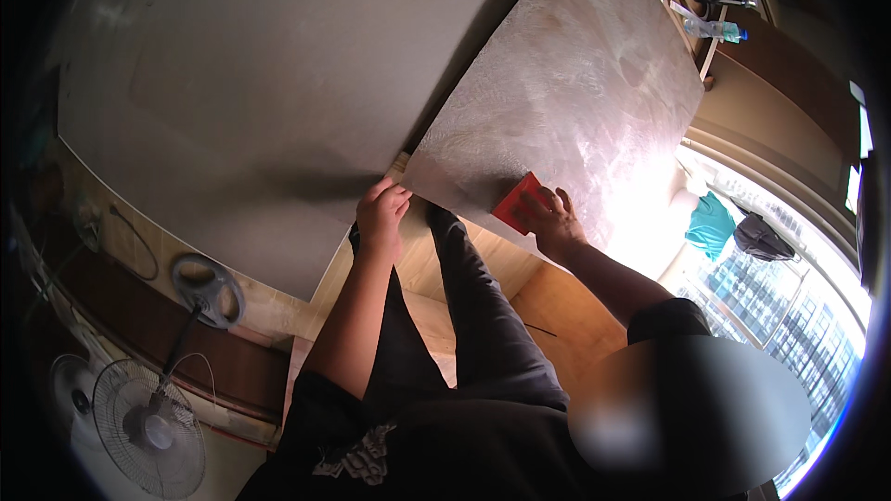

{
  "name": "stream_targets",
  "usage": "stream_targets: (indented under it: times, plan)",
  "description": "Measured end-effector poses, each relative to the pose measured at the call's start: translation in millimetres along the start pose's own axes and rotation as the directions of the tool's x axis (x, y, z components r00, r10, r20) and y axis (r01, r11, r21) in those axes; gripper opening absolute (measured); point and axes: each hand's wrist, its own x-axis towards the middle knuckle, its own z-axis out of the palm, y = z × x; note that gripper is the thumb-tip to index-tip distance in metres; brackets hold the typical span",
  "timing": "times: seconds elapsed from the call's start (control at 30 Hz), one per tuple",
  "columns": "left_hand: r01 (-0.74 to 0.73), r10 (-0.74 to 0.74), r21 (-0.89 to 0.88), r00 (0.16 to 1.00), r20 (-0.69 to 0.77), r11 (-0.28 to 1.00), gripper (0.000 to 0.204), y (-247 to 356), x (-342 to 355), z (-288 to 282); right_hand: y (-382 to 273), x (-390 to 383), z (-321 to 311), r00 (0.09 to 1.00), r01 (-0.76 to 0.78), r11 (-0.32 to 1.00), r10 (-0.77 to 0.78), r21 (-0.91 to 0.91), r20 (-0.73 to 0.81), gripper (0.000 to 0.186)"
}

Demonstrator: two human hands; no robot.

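My right hand [554,223] grips a flat red rectangular tool [516,204] against a pale, streaky, smeared panel [594,74] that slants away to the upper right. My left hand [380,211] has its fingers curled at the near left corner of that panel, beside a dark gap; whether they hold the panel's edge or something else, I cannot make out. A large plain grey board [232,65] fills the upper left, with a shadow near my left hand. My dark-clad legs show below the panels, over light wood surfaces.
A fan [153,427] and grey wheel-shaped object [208,289] stand lower left by a brown ledge [130,306]. Bottles [715,30] and small items crowd a shelf upper right. A teal cloth [708,223] and dark bag [761,237] lie by a bright window. A blurred patch covers the lower right.
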Motion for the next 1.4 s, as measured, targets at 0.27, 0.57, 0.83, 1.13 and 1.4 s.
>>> stream_targets:
  times: [0.27,0.57,0.83,1.13,1.4]
  plan:
    - [-0.064,0.062,0.064,0.997,0.039,0.996,0.046,-9.1,0.4,-3.4,38.8,-9.6,-20.7,0.799,-0.369,0.641,0.589,0.674,-0.123,0.026]
    - [-0.119,0.114,0.162,0.993,0.042,0.979,0.048,-24.6,11.7,-11.1,-59.7,33.2,11.6,0.819,-0.323,0.84,0.479,0.436,-0.317,0.032]
    - [-0.005,-0.009,0.158,0.996,0.088,0.987,0.051,-0.6,7.4,-14.1,-151.9,23.2,-24.0,0.922,-0.067,0.827,0.265,0.559,-0.281,0.024]
    - [-0.013,-0.012,0.295,0.996,0.084,0.955,0.045,-3.2,13.1,-13.9,-95.4,37.3,-48.7,0.91,-0.099,0.848,0.288,0.521,-0.297,0.015]
    - [-0.078,0.053,0.54,0.997,0.063,0.838,0.05,12.0,-13.1,7.5,-21.0,-37.3,-18.2,0.783,-0.238,0.178,0.617,0.955,0.08,0.027]
